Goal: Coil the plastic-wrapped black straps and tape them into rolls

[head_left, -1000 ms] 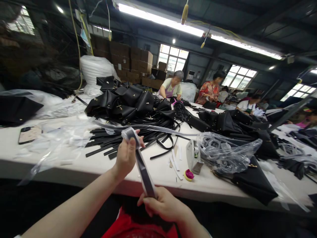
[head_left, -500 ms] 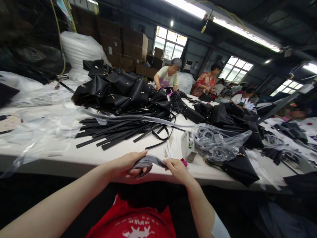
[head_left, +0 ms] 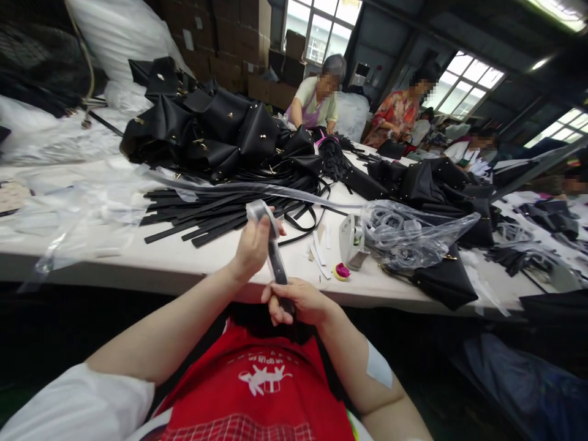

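My left hand (head_left: 254, 246) is closed on the upper end of a black strap in a clear plastic sleeve (head_left: 274, 257), held above the table's near edge. My right hand (head_left: 298, 302) grips the strap's lower end close to my red apron. The strap runs taut and nearly upright between the two hands. Just beyond my left hand, a heap of loose black straps (head_left: 220, 211) lies on the white table (head_left: 184, 263).
Black bags (head_left: 206, 131) are piled at the back. A clear bag of wrapped parts (head_left: 408, 236) and a tape dispenser (head_left: 350, 242) sit to the right, with a small pink and yellow item (head_left: 340, 271) nearby. Loose plastic film (head_left: 78, 208) covers the left. Other people work at the far end.
Half a second ago both hands held the strap bunched and low at the table edge. Now my left hand has risen and the strap is stretched upright between the hands.
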Motion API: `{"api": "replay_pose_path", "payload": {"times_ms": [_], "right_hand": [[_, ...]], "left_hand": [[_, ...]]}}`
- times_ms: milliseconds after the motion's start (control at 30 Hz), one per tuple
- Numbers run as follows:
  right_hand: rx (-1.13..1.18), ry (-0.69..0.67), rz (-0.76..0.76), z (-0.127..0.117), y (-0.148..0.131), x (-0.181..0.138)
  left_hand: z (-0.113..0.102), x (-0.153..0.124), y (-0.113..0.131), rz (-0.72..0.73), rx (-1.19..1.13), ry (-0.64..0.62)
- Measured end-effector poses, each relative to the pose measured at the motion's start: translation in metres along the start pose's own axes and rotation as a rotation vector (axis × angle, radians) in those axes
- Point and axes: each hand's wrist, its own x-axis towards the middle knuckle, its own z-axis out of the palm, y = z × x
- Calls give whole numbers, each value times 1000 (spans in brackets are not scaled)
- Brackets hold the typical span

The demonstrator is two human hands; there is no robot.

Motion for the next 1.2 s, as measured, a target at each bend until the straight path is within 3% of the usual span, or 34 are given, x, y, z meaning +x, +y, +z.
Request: {"api": "replay_pose_path", "payload": {"times_ms": [67, 200, 300, 367, 433, 500, 567, 633, 667, 733, 833, 933, 1000, 1067, 1133, 1200], "right_hand": [[78, -20, -51, 8, -10, -3], [223, 83, -58, 7, -27, -15], [271, 134, -62, 0, -34, -25], [189, 253, -186, -2, -41, -32], [-53, 480, -435, -4, -49, -38], [-512, 743, -678, -5, -56, -42], [-1036, 862, -738, -7, -54, -41], [-1329, 724, -581, -8, -39, -35], [-1334, 609, -478, -8, -27, -30], [-1187, 441, -311, -8, 1, -19], [-1011, 475, -231, -7, 37, -5], [-1089, 512, -114, -6, 51, 0], [-1210, 446, 21, -5, 50, 0], [-1310, 328, 127, -3, 46, -1], [-1330, 187, 210, -6, 38, -2], [-1299, 109, 272, -17, 22, -2]], "left_hand": [[3, -18, -15, 98, 248, -125], [-7, -42, -35, 175, 593, -432], [-16, -45, -37, 132, 768, -466], [-18, -44, -35, 33, 846, -510], [-19, -46, -32, -111, 819, -577], [-19, -50, -30, -316, 694, -637], [-19, -57, -27, -521, 500, -671], [-22, -65, -26, -670, 233, -685], [-23, -69, -26, -723, 90, -673], [-28, -77, -30, -832, -172, -620], [-36, -84, -45, -964, -341, -522], [-42, -88, -60, -827, -117, -416], [-44, -92, -65, -601, 119, -389], [-46, -101, -67, -434, 281, -449], [-47, -112, -70, -397, 365, -520], [-49, -123, -73, -418, 412, -504]]}}
